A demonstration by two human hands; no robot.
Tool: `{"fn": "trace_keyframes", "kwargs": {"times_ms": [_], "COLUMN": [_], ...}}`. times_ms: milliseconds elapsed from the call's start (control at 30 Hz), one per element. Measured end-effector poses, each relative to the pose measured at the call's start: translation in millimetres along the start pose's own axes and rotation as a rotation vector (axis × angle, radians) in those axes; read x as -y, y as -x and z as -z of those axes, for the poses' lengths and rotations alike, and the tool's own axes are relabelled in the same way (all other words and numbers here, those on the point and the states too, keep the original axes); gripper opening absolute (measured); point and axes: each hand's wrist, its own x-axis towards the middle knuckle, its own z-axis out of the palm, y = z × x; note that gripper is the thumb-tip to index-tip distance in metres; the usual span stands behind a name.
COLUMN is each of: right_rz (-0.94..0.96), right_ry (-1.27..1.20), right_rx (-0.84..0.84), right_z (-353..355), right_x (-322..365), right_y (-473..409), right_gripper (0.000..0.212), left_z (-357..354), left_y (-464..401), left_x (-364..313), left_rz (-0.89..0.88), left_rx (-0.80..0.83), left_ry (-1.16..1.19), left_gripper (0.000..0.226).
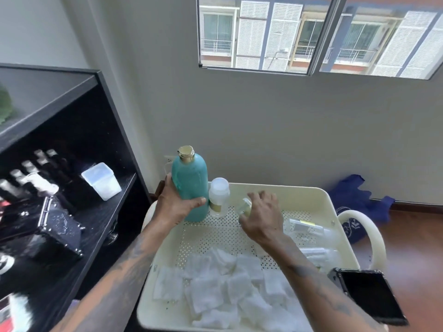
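A tall teal bottle (191, 183) with a gold cap stands at the far left corner of a cream perforated tray (309, 195). My left hand (173, 204) grips its lower body, thumb across the front. Right beside it stands a small clear bottle (218, 197) with a frosted cap and gold band. My right hand (262, 216) holds another small clear bottle (245, 207), tilted, just right of that one; my fingers hide most of it.
Several white cotton pads (223, 291) lie in the tray's near half, and clear bottles (311, 232) lie on its right side. A black phone (369, 295) sits at the tray's near right corner. A black shelf (79, 178) with bottles and a clear box stands left.
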Motion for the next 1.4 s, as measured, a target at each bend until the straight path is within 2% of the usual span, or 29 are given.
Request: {"fn": "trace_keyframes", "kwargs": {"times_ms": [100, 200, 300, 600, 833, 900, 1000, 1067, 1167, 1233, 1300, 1400], "right_rz": [-0.090, -0.073, -0.036, 0.063, 0.140, 0.140, 0.118, 0.053, -0.025, -0.071, -0.123, -0.150], "right_ry": [0.202, 0.242, 0.232, -0.011, -0.031, -0.020, -0.072, -0.093, 0.205, 0.446, 0.489, 0.421], "right_rx": [0.191, 0.312, 0.292, 0.135, 0.114, 0.131, 0.245, 0.281, 0.370, 0.486, 0.583, 0.617], "right_z": [6.9, 3.2, 5.4, 47.1, 33.5, 37.8, 51.9, 64.8, 83.6, 88.6, 83.9, 77.1], "right_x": [-26.4, -36.3, -33.6, -9.4, 14.4, 13.1, 4.7, -13.7, -56.2, -80.3, -99.7, -111.5], "right_y": [12.0, 20.0, 21.2, -21.8, -43.9, -44.8, -43.6, -44.9, -40.3, -28.6, -19.7, -13.9], "right_gripper": [0.055, 0.056, 0.049, 0.053, 0.052, 0.058, 0.078, 0.079, 0.053, 0.044, 0.040, 0.047], "left_z": [-5.7, -4.7, 2.0, 11.9, 11.7, 11.7, 13.9, 16.6, 18.2, 17.6, 16.9, 16.9], "left_y": [13.3, 19.9, 14.0, -2.5, -9.0, -10.1, -11.1, -11.8, -11.5, -11.3, -11.3, -11.6], "left_x": [5.5, 0.0, -13.2, -11.1, -9.1, -10.3, -12.5, -11.1, -8.1, -7.6, -7.6, -6.1], "left_rz": [-0.005, -0.113, -0.193, -0.200, -0.231, -0.235, -0.245, -0.248, -0.259, -0.261, -0.256, -0.247], "left_rx": [-0.066, -0.154, -0.158, -0.063, -0.039, -0.030, -0.017, -0.011, -0.016, -0.015, -0.011, -0.017], "left_ry": [-0.045, -0.045, -0.086, -0.113, -0.149, -0.173, -0.253, -0.304, -0.319, -0.311, -0.315, -0.320], "left_gripper": [0.081, 0.091, 0.102, 0.091, 0.087, 0.087, 0.088, 0.089, 0.091, 0.093, 0.094, 0.094]}}
